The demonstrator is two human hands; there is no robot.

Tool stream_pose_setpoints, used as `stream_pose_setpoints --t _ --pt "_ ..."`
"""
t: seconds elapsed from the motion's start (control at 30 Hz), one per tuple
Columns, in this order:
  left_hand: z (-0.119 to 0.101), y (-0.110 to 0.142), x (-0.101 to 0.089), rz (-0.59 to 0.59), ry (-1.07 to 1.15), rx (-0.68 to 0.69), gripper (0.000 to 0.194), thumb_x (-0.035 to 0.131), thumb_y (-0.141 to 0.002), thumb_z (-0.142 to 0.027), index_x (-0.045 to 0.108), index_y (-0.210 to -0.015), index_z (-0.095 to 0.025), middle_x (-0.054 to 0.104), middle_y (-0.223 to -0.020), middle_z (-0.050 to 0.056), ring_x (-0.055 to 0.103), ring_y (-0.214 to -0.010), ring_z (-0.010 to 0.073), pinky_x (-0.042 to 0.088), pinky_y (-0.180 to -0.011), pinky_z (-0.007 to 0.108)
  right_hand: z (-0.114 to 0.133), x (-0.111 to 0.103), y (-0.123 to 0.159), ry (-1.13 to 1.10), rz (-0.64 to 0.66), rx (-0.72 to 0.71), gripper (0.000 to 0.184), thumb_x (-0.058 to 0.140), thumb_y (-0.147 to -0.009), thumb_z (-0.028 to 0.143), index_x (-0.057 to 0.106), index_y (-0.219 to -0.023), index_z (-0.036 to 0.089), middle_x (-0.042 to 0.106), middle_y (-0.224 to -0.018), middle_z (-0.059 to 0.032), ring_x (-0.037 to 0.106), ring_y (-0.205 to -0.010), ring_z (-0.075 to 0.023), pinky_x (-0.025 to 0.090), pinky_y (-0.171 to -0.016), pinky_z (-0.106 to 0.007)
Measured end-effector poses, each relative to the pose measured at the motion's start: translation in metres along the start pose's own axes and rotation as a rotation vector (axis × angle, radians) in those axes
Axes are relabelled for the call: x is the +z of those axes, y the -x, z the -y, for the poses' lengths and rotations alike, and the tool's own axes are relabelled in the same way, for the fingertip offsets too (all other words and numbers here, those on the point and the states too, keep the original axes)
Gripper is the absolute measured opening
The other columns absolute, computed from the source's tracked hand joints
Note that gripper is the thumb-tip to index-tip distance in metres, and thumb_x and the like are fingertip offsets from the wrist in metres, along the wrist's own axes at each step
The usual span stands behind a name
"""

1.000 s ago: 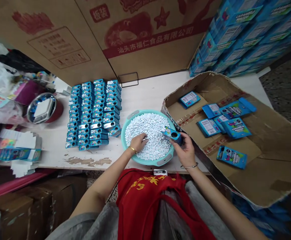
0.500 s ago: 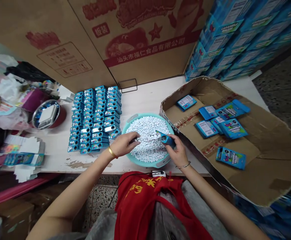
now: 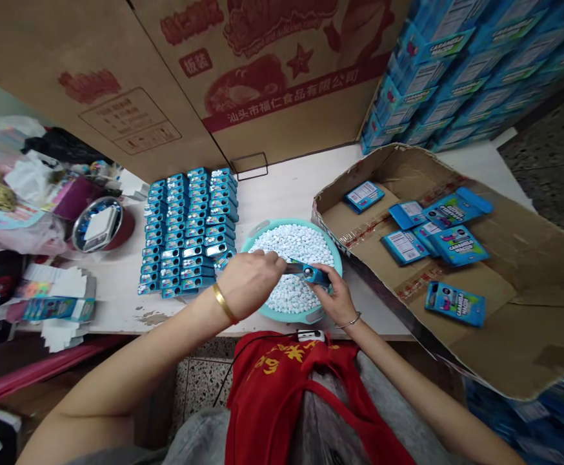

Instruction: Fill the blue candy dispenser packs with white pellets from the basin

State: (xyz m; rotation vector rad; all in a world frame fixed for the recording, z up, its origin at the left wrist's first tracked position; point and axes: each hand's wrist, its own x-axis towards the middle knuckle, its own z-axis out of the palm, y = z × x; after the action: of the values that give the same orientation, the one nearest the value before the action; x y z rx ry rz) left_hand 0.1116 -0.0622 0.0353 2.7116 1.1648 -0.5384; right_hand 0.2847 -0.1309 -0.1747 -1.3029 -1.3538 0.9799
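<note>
Closed grips are kept above a teal bowl [image 3: 289, 224] of white mints [image 3: 294, 242] — a small blue tin [image 3: 311, 274] is held by the right hand [image 3: 334, 303], and the left hand's fingertips [image 3: 277, 257] are pinched at its end. Filling seems in hand — placing of a pinched mint is called for.

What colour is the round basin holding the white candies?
The basin is pale turquoise, best seen in the head view.

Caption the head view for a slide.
Left hand, right hand at a blue tin over a teal basin of white candies.
</note>
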Motion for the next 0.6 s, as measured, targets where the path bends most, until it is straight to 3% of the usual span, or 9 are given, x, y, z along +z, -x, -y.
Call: stream_pose_setpoints --t 0.07,0.13,0.2,0.3,0.4,0.47,0.6 --pt "0.012 0.003 0.011 -0.099 0.115 -0.020 0.024 0.048 -0.092 -0.034 0.058 -0.102 -0.014 0.061 -0.100 0.010 0.063 -0.081 0.0180 0.051 -0.068 0.029 0.001 0.001 0.002 -0.066 0.004 0.043 0.032 0.062 -0.081 0.032 0.056 -0.111 0.023 0.063 -0.108 -0.0061 0.059 -0.102 -0.0229 0.047 -0.093 -0.040" --pt "0.020 0.004 0.032 -0.208 0.280 0.002 0.052 0.058 -0.083 -0.052 0.052 -0.118 -0.015 0.055 -0.117 0.014 0.061 -0.093 0.0213 0.052 -0.074 0.032 0.003 0.006 0.007 -0.141 0.030 0.088 0.035 0.065 -0.080 0.035 0.055 -0.111 0.024 0.063 -0.106 -0.0052 0.061 -0.098 -0.0220 0.049 -0.089 -0.037" --pt "0.023 0.005 0.060 -0.271 0.438 0.062 0.064 0.063 -0.078 -0.056 0.046 -0.125 -0.015 0.052 -0.121 0.015 0.058 -0.101 0.0233 0.051 -0.079 0.033 0.007 0.013 0.013 -0.216 0.091 0.123 0.038 0.065 -0.080 0.037 0.053 -0.114 0.024 0.063 -0.108 -0.0053 0.061 -0.098 -0.0216 0.050 -0.089 -0.037" --pt "0.021 0.013 0.099 -0.244 0.599 0.096 0.037 0.056 -0.087 -0.043 0.051 -0.113 -0.016 0.059 -0.103 0.009 0.058 -0.091 0.0194 0.049 -0.077 0.030 0.016 0.019 0.020 -0.258 0.212 0.116 0.048 0.064 -0.082 0.038 0.046 -0.126 0.028 0.060 -0.120 -0.0067 0.059 -0.110 -0.0229 0.048 -0.096 -0.041" --pt "0.028 0.037 0.124 -0.352 0.696 -0.050 0.028 0.058 -0.087 -0.038 0.053 -0.105 -0.017 0.059 -0.095 0.007 0.056 -0.087 0.0178 0.046 -0.075 0.028 0.029 0.003 0.014 -0.190 0.255 0.094 0.059 0.065 -0.082 0.038 0.040 -0.134 0.030 0.053 -0.134 -0.0084 0.052 -0.122 -0.0244 0.047 -0.098 -0.044" --pt "0.043 0.060 0.138 -0.489 0.720 -0.224 0.029 0.061 -0.085 -0.038 0.054 -0.105 -0.018 0.059 -0.094 0.005 0.055 -0.085 0.0169 0.045 -0.074 0.028 0.038 -0.022 0.003 -0.113 0.151 0.097 0.054 0.065 -0.082 0.039 0.045 -0.131 0.029 0.053 -0.134 -0.0087 0.052 -0.122 -0.0250 0.047 -0.098 -0.045" --pt "0.083 0.101 0.178 -0.613 0.666 -0.584 0.029 0.065 -0.081 -0.038 0.054 -0.098 -0.018 0.056 -0.084 0.001 0.051 -0.074 0.0146 0.042 -0.067 0.025 0.037 -0.095 -0.020 0.110 -0.317 0.116 0.035 0.066 -0.078 0.047 0.063 -0.107 0.027 0.064 -0.106 -0.0077 0.061 -0.103 -0.0273 0.045 -0.097 -0.053"
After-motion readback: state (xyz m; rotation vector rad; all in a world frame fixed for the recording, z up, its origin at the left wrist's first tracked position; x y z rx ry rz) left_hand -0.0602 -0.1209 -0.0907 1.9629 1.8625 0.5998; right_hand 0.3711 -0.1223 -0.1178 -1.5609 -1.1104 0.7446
